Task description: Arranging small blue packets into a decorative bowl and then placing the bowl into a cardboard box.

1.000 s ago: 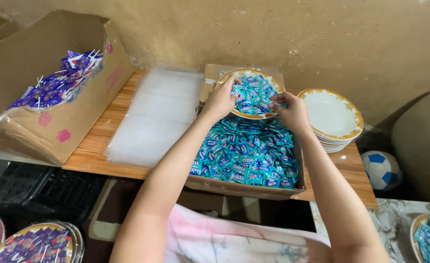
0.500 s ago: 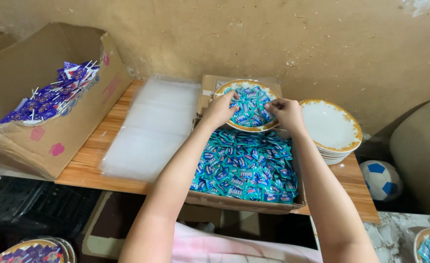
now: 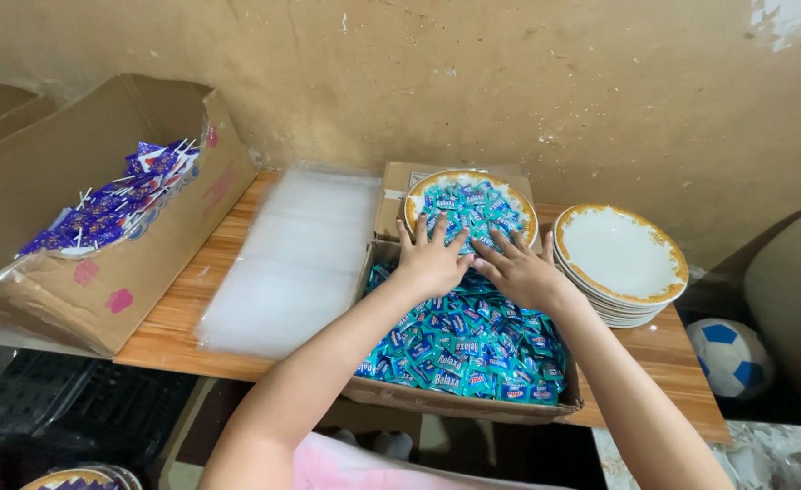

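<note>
Near edge, lower left of the frame: a gold-rimmed bowl of purple-wrapped sweets (image 3: pixel 78 478), only partly in view, above a dark crate (image 3: pixel 55 404).
Carton of candies (image 3: pixel 459 349): low cardboard tray at lower centre on the wooden table (image 3: pixel 182 318), still packed deep with blue and teal wrapped candies; its long axis runs from the near table edge away toward the wall.
Left hand (image 3: pixel 429 261): centre of the frame, palm down with fingers spread, resting at the near rim of the filled bowl where the candies heap; released, not closed on anything.
Right hand (image 3: pixel 520 272): just right of the left hand and touching it at the fingertips, also flat and spread over the candies; clasping nothing that I can see.
Filled bowl (image 3: pixel 470 207): upper centre, sitting level at the far end of the carton, mouth up, heaped with the same blue candies; round, so no long axis.
Progress: judging by this, one bowl is loaded and being levelled; the carton is far from emptied.
Empty bowls (image 3: pixel 620 259): a stack at right, upright, white insides bare, not yet filled.
Clear plastic bags (image 3: pixel 296 259): flat pile left of the carton, lengthwise toward the wall.
Far left: large open cardboard box (image 3: pixel 101 218) holding purple lollipops (image 3: pixel 114 204).
</note>
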